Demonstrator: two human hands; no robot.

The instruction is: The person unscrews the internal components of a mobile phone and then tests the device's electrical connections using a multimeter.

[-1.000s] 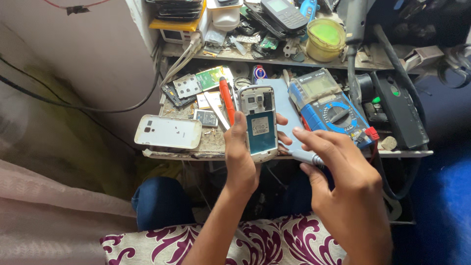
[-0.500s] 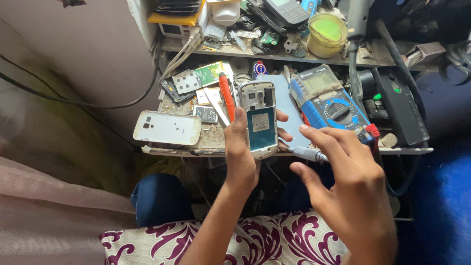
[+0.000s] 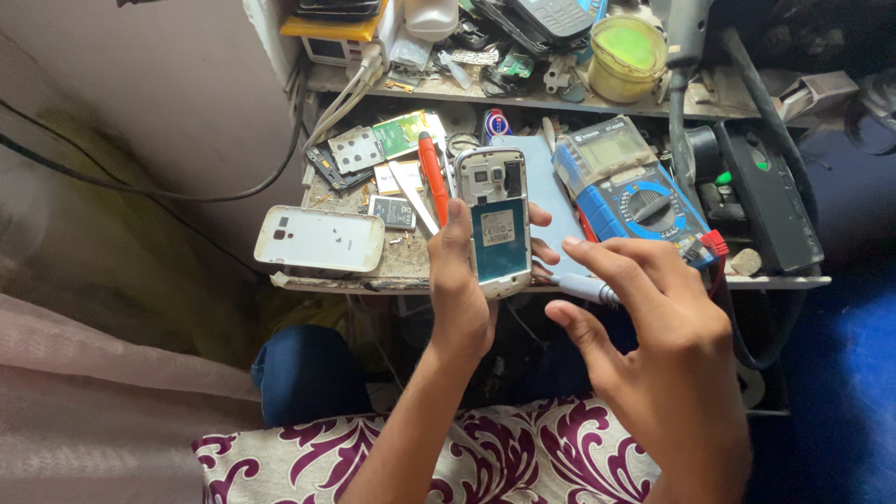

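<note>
A cluttered workbench [image 3: 336,266] is seen from above, its edge just beyond a patterned maroon-and-cream cushion [image 3: 485,457]. Toward its right side lies a blue digital multimeter [image 3: 630,187]; at its left edge lies a detached white phone back cover [image 3: 319,239], face down. At the centre an opened smartphone [image 3: 495,222], back cover off and a teal battery exposed, is held upright over the bench edge, clamped in the left hand [image 3: 462,280], with the thumb on its left side and the fingertips wrapped round its right. The phone is kept where it was half a second ago. The right hand [image 3: 658,345] has been raised and turned slightly since then, its fingers now spread apart and closed on nothing. Just beneath those fingers a grey-handled tool [image 3: 583,287], probably a screwdriver, though it is partly hidden, lies at the bench edge. A red-handled screwdriver [image 3: 432,177] rests just left of the phone, beside a small loose battery [image 3: 392,212].
</note>
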